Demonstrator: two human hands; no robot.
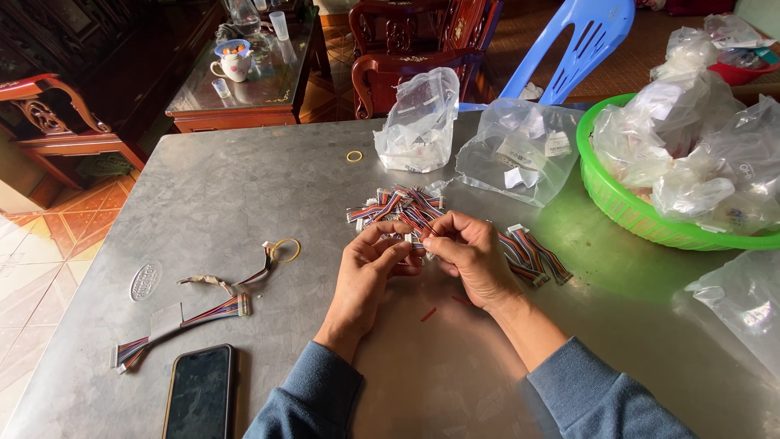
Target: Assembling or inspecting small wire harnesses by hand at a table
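My left hand and my right hand meet over the middle of a grey metal table. Together they pinch a short multicoloured ribbon cable with a white connector. Just beyond the fingers lies a pile of similar short cables. A few more of these cables rest right of my right hand. Two small red wire scraps lie on the table below my hands.
A longer ribbon cable and a black phone sit at the near left. Rubber bands lie nearby. Clear plastic bags and a green basket full of bags stand at the back right. A blue chair is behind.
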